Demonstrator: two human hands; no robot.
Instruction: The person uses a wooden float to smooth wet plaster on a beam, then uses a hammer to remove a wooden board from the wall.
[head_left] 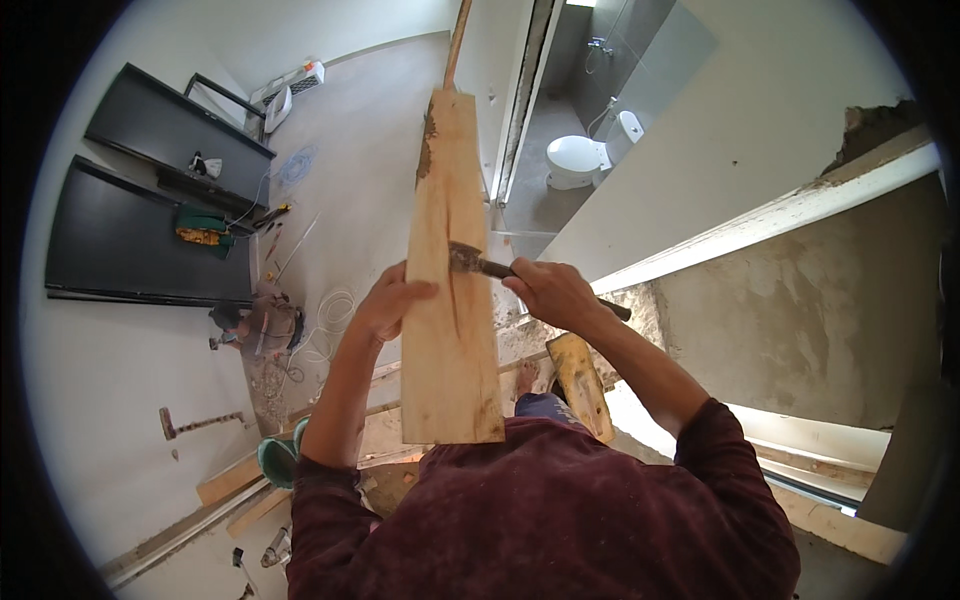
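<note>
A long, pale wooden board (455,360) stands upright in front of my chest, with a dark, rough patch on its upper left edge and a brown streak down the middle. My left hand (390,303) grips the board's left edge, thumb lying across its face. In my right hand (552,293) is a hammer (495,268), its dark handle running out past my fist to the right. The hammer's worn metal head lies against or just in front of the board's face; I cannot tell if they touch.
At the left a co-worker (265,325) crouches by the wall near coiled cable (335,310). Dark panels (150,235) carry a green and yellow tool (203,228). A yellow, worn block-like piece (580,387) is by my feet. A green bucket (280,460) stands lower left; a toilet (578,158) shows through the doorway.
</note>
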